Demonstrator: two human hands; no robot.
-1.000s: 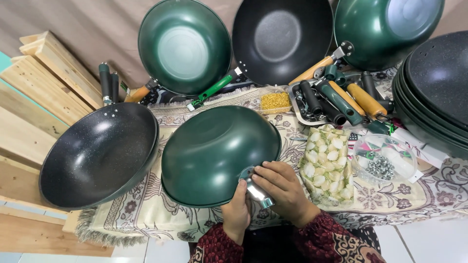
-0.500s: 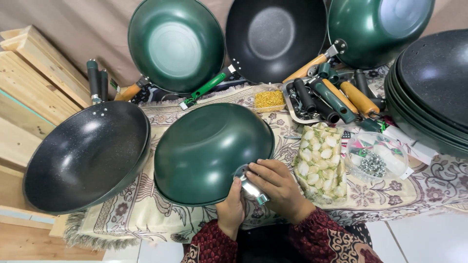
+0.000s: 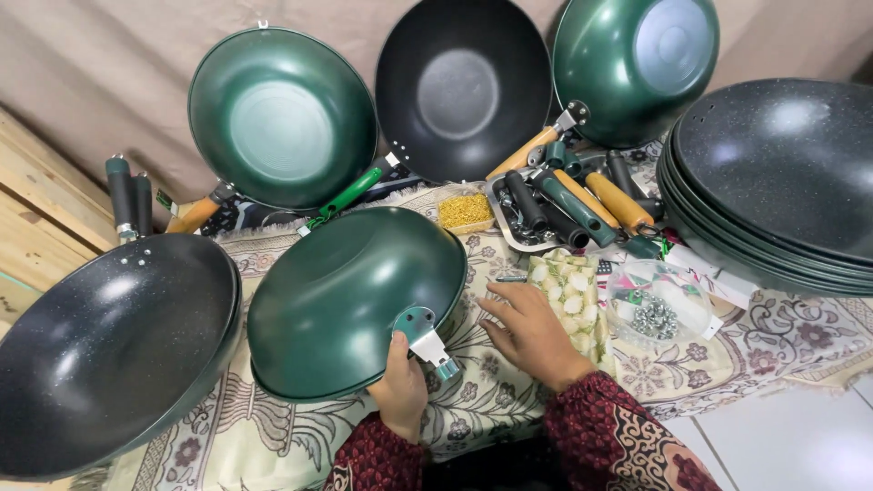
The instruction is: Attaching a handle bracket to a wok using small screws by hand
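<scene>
A green wok [image 3: 350, 300] lies upside down on the patterned cloth [image 3: 273, 436] in front of me. A silver handle bracket [image 3: 426, 338] sticks out from its near rim. My left hand [image 3: 400, 386] grips the wok's rim just below that bracket. My right hand [image 3: 530, 332] rests flat and open on the cloth to the right of the wok, beside a flowered cloth bundle [image 3: 573, 295]. It holds nothing.
A black speckled wok [image 3: 109, 345] sits at left, a stack of black woks [image 3: 773, 182] at right. Two green woks [image 3: 282, 118] and a black one [image 3: 464, 86] lean on the back wall. A tray of handles [image 3: 573, 205], a bag of screws [image 3: 655, 314] and wooden planks [image 3: 36, 209] lie around.
My right hand has left the bracket and moved right onto the cloth. My left hand stays at the wok's rim. The view has shifted, so everything sits further right.
</scene>
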